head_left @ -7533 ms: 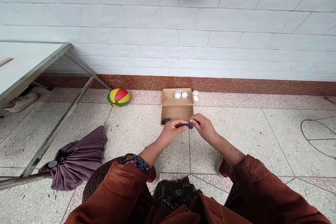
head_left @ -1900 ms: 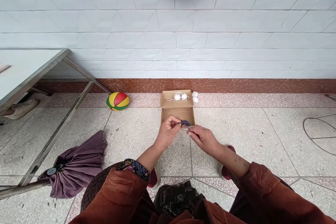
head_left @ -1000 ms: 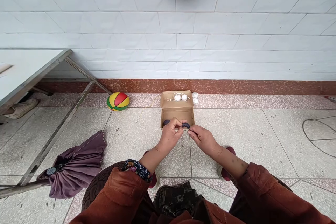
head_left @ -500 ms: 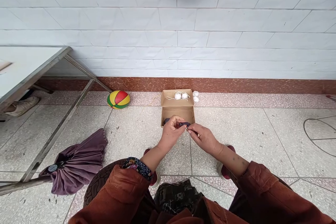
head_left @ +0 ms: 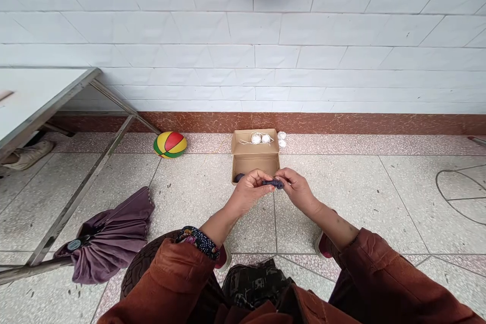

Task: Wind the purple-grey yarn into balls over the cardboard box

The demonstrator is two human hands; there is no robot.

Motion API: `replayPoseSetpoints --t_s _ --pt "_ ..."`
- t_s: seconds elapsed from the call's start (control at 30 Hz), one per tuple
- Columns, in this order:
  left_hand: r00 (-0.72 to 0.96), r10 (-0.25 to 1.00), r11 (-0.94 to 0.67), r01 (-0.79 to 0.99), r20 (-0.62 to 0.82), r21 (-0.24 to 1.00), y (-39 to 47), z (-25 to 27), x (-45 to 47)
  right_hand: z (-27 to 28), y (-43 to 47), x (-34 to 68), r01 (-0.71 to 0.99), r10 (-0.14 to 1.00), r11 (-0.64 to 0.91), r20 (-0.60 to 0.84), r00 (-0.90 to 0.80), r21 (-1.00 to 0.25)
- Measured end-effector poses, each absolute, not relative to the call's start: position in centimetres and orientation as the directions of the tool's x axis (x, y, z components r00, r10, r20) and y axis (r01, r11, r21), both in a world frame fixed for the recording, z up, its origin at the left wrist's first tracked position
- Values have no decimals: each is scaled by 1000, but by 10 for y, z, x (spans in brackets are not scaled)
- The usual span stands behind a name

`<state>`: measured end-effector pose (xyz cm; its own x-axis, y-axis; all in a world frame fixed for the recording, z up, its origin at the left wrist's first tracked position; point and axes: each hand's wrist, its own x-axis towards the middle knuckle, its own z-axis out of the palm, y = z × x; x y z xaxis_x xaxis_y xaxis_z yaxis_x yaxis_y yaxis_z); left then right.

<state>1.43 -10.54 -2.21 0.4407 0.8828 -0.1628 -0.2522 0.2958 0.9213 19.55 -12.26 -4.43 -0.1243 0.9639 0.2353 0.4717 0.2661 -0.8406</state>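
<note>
In front of the open cardboard box (head_left: 255, 148), my left hand (head_left: 250, 188) pinches a small dark purple-blue bundle (head_left: 273, 183) that looks like wound yarn. My right hand (head_left: 298, 190) is closed at the bundle's right end, thumb and fingers pressed together on it; the fingertips partly cover it. A dark ball (head_left: 239, 177) rests in the near left corner of the box, partly behind my left hand. White balls of yarn (head_left: 261, 138) with loose strands lie on the box's folded-back lid.
More white balls (head_left: 281, 139) lie on the floor right of the lid. A colourful ball (head_left: 170, 145) sits by the wall, and a folded purple umbrella (head_left: 114, 238) lies beneath a metal-framed table (head_left: 94, 73). A wire ring (head_left: 455, 197) is at right. A person's shoe (head_left: 30, 156) shows at left.
The dark bundle has turned between my hands, so its rounded end now shows toward the right. My right hand has shifted slightly up and to the right. The view has moved a little.
</note>
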Motion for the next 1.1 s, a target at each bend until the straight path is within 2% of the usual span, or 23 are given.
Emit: replayPoseSetpoints --t_s 0.17,0.23,0.3,0.4,0.5,0.6,0.7,0.8,0.93,1.03,1.1 --pt "411 889 383 -427 -202 819 -102 -15 12 -65 -134 184 586 951 250 82 -298 -771" --pt "365 902 391 -467 -229 794 -97 -17 10 -68 -138 181 635 916 292 17 -402 -716" --pt "281 928 355 -469 -244 809 -91 -22 7 -65 -141 181 637 863 367 -7 -505 -678" --pt "151 965 253 -340 -213 906 -83 -30 3 -48 -143 184 585 818 462 65 -572 -667" --pt "110 984 158 -148 -142 976 -81 -37 3 -25 -141 191 556 839 487 183 -512 -674" --pt "198 975 113 -50 -101 992 -86 -36 6 -10 -134 199 542 907 405 249 -340 -737" --pt "368 921 155 -41 -129 987 -96 -28 11 -12 -124 206 532 955 296 261 -144 -793" --pt "523 830 271 -71 -195 960 -103 -20 14 -25 -115 210 552 974 211 222 -49 -807" --pt "541 817 361 -210 -199 908 -104 -17 15 -46 -116 208 593 984 177 120 -135 -785" --pt "434 876 358 -288 -212 888 -98 -21 15 -55 -127 199 644 962 232 74 -263 -729" --pt "328 917 320 -269 -226 908 -94 -27 14 -54 -135 194 661 932 319 97 -349 -679"
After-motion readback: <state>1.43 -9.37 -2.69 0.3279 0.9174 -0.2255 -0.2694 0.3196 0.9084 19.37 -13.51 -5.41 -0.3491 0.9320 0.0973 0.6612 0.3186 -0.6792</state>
